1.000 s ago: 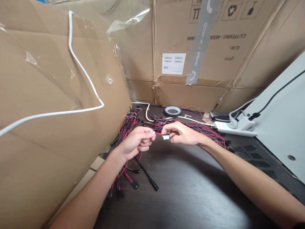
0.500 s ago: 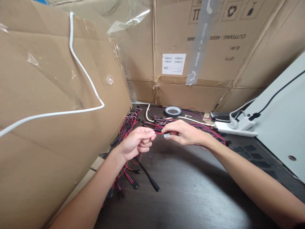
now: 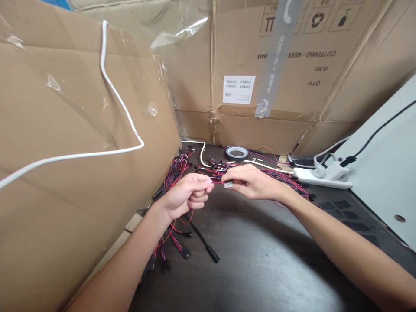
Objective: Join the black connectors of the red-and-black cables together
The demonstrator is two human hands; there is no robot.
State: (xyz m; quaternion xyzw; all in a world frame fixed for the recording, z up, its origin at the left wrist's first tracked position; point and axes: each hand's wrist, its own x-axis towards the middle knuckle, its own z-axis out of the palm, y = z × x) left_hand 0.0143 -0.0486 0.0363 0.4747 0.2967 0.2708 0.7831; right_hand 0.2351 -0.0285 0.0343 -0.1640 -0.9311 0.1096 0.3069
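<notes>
A short stretch of thin red wire (image 3: 218, 182) runs between my two hands above the dark table. My left hand (image 3: 194, 193) pinches its left end between thumb and fingertips, the other fingers curled. My right hand (image 3: 244, 181) is closed on the wire at the right, where a small grey-white piece (image 3: 228, 184) shows below the fingers. What else lies inside the right hand is hidden. Red and black wires (image 3: 175, 175) lie in a bundle behind and under my left hand, and more wires (image 3: 286, 177) spread behind my right hand.
A roll of dark tape (image 3: 237, 152) lies by the back carton (image 3: 260, 130). A white power strip (image 3: 325, 177) with plugs sits at the right beside a pale panel (image 3: 383, 173). Cardboard (image 3: 81, 112) stands at the left with a white cable (image 3: 81, 152) across it. A black connector cable (image 3: 208, 247) lies on the table (image 3: 247, 260).
The view has shifted slightly, so the surroundings appear a little lower and further right. Both hands keep nearly the same pose and grip on the wire.
</notes>
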